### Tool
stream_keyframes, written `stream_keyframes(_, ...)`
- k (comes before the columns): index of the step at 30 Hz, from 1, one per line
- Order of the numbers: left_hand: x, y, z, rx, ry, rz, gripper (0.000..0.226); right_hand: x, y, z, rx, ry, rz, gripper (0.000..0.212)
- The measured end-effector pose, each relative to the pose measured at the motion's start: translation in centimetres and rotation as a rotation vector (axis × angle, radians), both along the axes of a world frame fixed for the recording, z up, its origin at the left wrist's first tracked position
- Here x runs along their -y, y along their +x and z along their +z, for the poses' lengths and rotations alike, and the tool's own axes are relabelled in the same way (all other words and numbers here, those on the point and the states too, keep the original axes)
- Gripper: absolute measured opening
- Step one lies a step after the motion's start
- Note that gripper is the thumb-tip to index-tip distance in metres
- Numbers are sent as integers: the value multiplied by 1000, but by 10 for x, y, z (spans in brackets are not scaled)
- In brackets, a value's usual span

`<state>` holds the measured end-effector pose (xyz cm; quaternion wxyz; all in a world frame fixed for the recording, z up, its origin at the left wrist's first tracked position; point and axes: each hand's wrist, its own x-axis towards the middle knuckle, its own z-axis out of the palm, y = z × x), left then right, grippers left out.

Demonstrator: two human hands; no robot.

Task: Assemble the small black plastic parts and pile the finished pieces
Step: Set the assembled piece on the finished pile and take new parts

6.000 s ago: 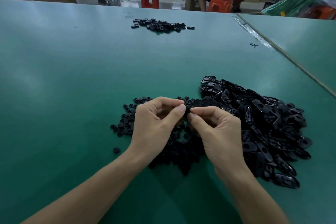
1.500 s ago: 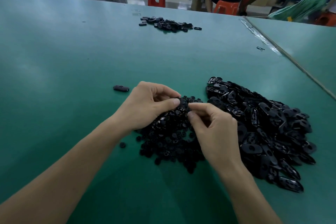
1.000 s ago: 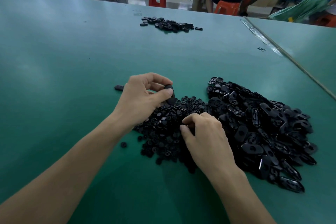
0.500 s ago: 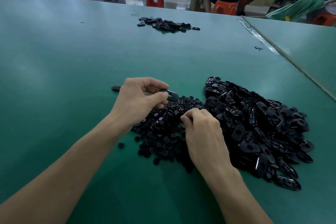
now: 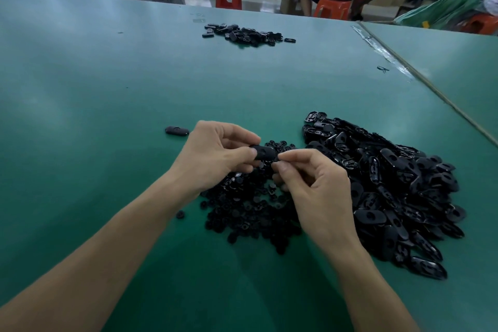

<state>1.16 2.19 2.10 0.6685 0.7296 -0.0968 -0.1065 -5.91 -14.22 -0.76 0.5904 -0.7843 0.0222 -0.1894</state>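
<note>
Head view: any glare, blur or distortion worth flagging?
Head view: soft pale glare on the table at left; wide-angle stretch at the frame edges; far right background smeared; the black pile merges into one dark mass; left hand, right hand and the held part are fairly sharp.

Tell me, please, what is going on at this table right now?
A person is assembling black plastic parts on a green table. The left hand holds an oval piece; the right hand pinches what looks like a small part at its end. Heaps of round parts and oval shells lie by the hands, one lone piece to the left, a smaller pile farther off.
</note>
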Motion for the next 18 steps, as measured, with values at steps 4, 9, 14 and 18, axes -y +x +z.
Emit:
stream_keyframes(4, 1, -2, 1, 4, 4, -9, 18, 3, 1, 3, 38, 54, 18, 15)
stream_keyframes(9, 3, -6, 2, 8, 15, -37, 19, 5, 1, 4, 34, 78, 12, 19)
stream_keyframes(14, 8, -10, 3, 38, 37, -73, 25, 5, 2, 1, -8, 59, -17, 18)
stream_keyframes(18, 10, -12, 3, 93, 89, -85, 26, 6, 3, 0, 0, 61, -16, 18)
